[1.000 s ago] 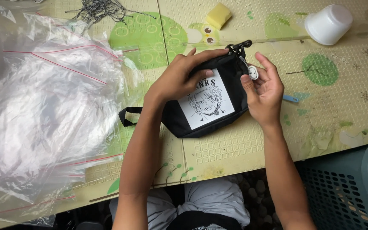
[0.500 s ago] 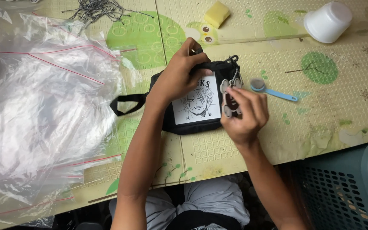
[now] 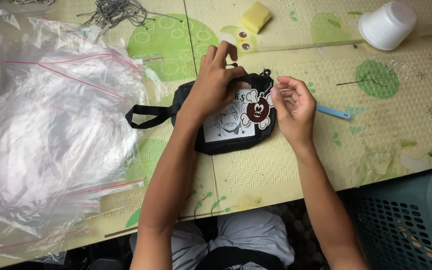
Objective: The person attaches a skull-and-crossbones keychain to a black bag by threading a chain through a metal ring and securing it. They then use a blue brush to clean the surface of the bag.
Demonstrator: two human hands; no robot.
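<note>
1. A black pouch (image 3: 226, 140) lies flat on the tabletop (image 3: 286, 165), which is covered with a pale yellow mat with green shapes; the pouch sits near the middle of it, just in front of the person.
2. The left hand (image 3: 215, 85) presses down on the upper part of the pouch, fingers spread and bent over its top edge; its grip is not clenched around anything but rests on the fabric.
3. The right hand (image 3: 293, 107) hovers at the pouch's right end, fingertips pinched together on a thin chain that is hard to make out.
4. A dark round charm (image 3: 259, 107) with a cartoon face and white bone shapes lies on the pouch's right side, beside the right hand.
5. The pouch's black strap (image 3: 143, 116) loops out to the left.
6. A blue stick (image 3: 333, 112) lies just right of the right hand.
7. A heap of clear plastic bags (image 3: 51, 135) with red strips covers the left of the tabletop.
8. Farther away lie a yellow sponge (image 3: 255, 16), an upturned white cup (image 3: 387, 25) and a bundle of bead chains (image 3: 118, 11).
9. A teal basket (image 3: 406, 225) stands at lower right.
</note>
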